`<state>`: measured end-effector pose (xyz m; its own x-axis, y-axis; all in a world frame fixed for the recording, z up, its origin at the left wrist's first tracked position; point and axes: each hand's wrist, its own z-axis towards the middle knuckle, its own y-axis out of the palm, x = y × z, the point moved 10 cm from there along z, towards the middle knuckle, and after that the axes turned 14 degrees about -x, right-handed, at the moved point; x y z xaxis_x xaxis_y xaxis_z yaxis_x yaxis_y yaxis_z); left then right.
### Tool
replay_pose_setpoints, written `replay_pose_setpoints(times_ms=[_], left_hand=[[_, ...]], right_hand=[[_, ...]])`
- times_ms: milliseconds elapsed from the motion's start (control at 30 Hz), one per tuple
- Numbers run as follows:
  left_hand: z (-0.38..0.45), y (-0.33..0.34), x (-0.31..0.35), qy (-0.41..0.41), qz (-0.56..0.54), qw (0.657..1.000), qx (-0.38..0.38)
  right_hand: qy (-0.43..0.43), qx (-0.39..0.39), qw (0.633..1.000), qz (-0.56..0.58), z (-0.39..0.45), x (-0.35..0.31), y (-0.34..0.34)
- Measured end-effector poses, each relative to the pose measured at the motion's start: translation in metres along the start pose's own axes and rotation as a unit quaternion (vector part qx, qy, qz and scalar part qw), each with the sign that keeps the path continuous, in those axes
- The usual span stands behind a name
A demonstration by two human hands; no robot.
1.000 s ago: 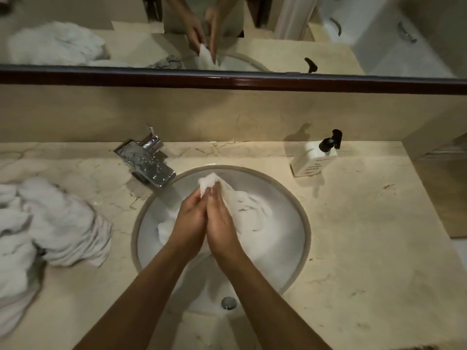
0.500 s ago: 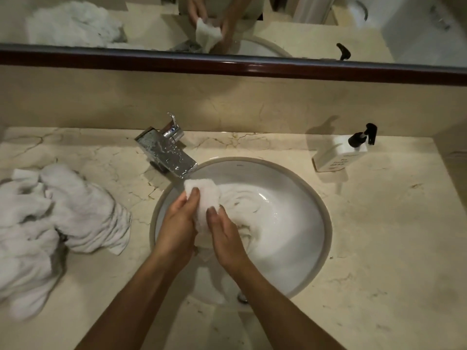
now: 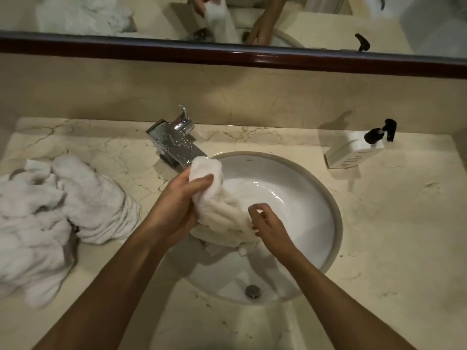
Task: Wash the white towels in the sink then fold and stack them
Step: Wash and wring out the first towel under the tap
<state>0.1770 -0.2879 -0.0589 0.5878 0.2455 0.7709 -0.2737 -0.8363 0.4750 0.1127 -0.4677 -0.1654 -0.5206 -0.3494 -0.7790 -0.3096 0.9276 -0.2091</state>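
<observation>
Now the hands have split apart; a second ago both palms were pressed together on the towel over the middle of the sink, half a second ago they were side by side on it near the tap. Nearest, the drain (image 3: 252, 291) sits uncovered at the front of the sink (image 3: 326, 195); the towel (image 3: 222, 215) hangs bunched above the bowl, lifted off the porcelain at its upper end, lower folds trailing toward the basin wall. Right hand (image 3: 269, 224) has slid down to the lower bunch; fingers loosely curled against the cloth, its grip looks light, thumb and forefinger partly apart. Left hand (image 3: 177, 205) has risen toward the tap; its grip is tight round the upper end of the towel, thumb across the front, a knob of cloth sticking out above the fist. Judgement: scrubbing between palms has given way to a stretch or wring along the length, so this towel is still mid-wash; nothing is folded or stacked. Left on the bench (image 3: 379, 236) the pile of towels (image 3: 58, 218) lies crumpled. Farther back, tap (image 3: 177, 145) wet with drops, no stream visible; soap bottle (image 3: 353, 152) at right; mirror (image 3: 328, 21) behind.
</observation>
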Motion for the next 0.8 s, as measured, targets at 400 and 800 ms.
replay_pose_setpoints(times_ms=[400,800], left_hand=[[-0.013,-0.005,-0.072,-0.039,0.145,0.989,0.0],[0.016,0.005,-0.09,-0.064,0.186,0.978,0.069]], right_hand=[[0.087,-0.042,0.911,0.402,0.029,-0.032,0.062],[0.007,-0.007,0.945,0.325,0.015,-0.036,0.048]])
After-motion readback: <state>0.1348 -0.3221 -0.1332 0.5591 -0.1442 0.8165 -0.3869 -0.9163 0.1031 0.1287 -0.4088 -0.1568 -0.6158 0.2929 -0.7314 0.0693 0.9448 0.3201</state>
